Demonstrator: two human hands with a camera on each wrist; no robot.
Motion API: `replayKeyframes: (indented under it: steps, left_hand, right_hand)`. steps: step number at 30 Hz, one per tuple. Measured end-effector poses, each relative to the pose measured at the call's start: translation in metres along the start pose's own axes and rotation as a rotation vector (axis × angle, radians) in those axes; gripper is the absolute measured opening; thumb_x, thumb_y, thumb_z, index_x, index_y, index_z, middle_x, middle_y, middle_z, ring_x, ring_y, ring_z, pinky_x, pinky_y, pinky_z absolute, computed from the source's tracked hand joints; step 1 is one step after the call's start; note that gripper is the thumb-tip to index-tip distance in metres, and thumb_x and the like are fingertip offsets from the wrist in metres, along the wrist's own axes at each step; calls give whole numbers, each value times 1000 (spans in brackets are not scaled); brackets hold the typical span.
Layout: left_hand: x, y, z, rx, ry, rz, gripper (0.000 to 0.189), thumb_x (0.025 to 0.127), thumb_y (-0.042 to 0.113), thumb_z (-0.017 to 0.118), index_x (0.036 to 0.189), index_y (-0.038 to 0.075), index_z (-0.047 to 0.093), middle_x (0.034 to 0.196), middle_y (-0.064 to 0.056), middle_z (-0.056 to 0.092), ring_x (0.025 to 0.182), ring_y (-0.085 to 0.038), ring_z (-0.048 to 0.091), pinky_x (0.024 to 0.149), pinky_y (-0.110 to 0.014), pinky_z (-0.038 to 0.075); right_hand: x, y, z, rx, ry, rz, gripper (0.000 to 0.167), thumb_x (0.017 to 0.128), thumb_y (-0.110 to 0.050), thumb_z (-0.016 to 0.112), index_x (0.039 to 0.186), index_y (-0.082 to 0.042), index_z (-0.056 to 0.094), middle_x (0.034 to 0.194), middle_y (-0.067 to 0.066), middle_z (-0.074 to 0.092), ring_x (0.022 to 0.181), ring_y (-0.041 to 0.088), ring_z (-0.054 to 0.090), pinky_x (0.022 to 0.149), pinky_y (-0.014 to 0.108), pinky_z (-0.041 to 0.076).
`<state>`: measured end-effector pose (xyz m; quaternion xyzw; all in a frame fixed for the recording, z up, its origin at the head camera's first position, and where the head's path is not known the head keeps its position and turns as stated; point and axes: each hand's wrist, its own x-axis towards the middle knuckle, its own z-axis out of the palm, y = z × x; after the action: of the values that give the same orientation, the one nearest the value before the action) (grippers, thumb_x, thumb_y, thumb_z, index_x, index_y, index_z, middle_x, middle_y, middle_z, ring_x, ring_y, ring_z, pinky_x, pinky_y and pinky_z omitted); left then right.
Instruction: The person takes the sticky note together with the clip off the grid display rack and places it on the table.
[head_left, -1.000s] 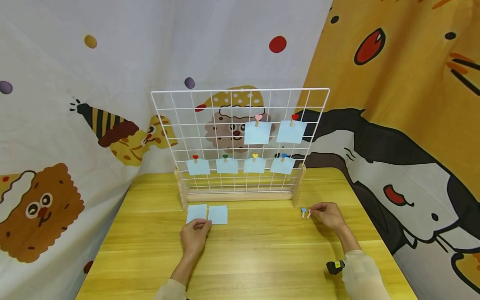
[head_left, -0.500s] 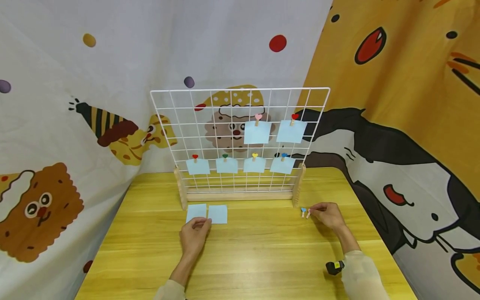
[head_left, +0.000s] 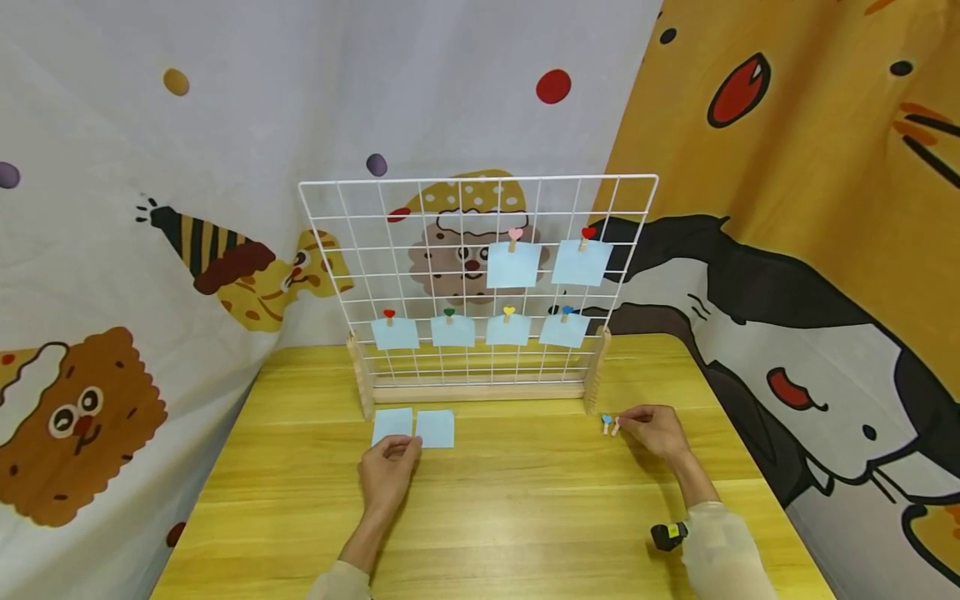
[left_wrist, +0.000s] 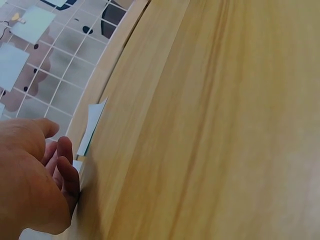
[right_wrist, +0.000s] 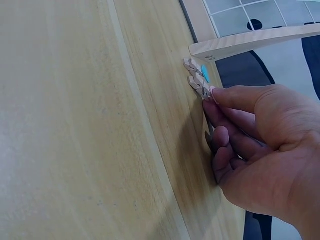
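Right hand (head_left: 658, 429): thumb and forefinger closed in a pinch on the pink-heart clothespin (right_wrist: 200, 88), the other fingers curled, right of centre in the head view.
Pink-heart clothespin: at the table, just beside the blue-heart clothespin (right_wrist: 191, 66), its heart partly covered by the fingers.
Left hand (head_left: 388, 475): fingers bent, lower left of centre, at the lower edges of two loose blue sheets; whether it pinches either cannot be told.
Loose blue sheets: left one (head_left: 392, 423) with its lower right corner hidden by the hand; right one (head_left: 437, 428) just beside it.
White wire grid (head_left: 480, 178): upright in mid-frame on a wooden stand (head_left: 480, 392), behind the loose sheets.
Clipped sheets (head_left: 513, 265): two upper right, four in a lower row, each under a heart clothespin.
Black device (head_left: 663, 537): lower right, by the sleeve (head_left: 727, 550); marking on its yellow-green patch too small to read.
Backdrop (head_left: 247, 92): printed cartoon animals and biscuits.
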<state>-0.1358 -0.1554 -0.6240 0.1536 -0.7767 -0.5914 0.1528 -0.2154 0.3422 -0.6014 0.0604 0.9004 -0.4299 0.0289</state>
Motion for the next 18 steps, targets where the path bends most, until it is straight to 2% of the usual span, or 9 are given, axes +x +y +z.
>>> replayKeyframes:
  steps: [5, 12, 18]
  left_hand:
    - [-1, 1, -1, -6, 8, -3, 16, 98, 20, 91, 98, 5, 86, 93, -16, 86, 73, -4, 77, 67, -14, 59]
    - [1, 1, 0, -6, 10, -10, 13, 97, 20, 92, 97, 8, 86, 92, -13, 87, 72, -3, 77, 67, -17, 61]
    - [2, 0, 0, -5, 3, -6, 14, 97, 21, 92, 98, 8, 86, 93, -13, 87, 73, -2, 77, 67, -17, 61]
  right_hand:
    - [-1, 0, 0, -2, 12, -3, 22, 105, -15, 80, 114, 5, 84, 115, 23, 85, 98, 21, 76, 75, 21, 56]
    - [-2, 0, 3, -14, 26, 5, 19, 104, -15, 82, 111, 2, 85, 112, 20, 86, 93, 13, 73, 75, 20, 55]
    - [-2, 0, 3, -21, 30, -9, 18, 104, -14, 82, 110, 2, 85, 112, 21, 86, 94, 15, 74, 75, 20, 56]
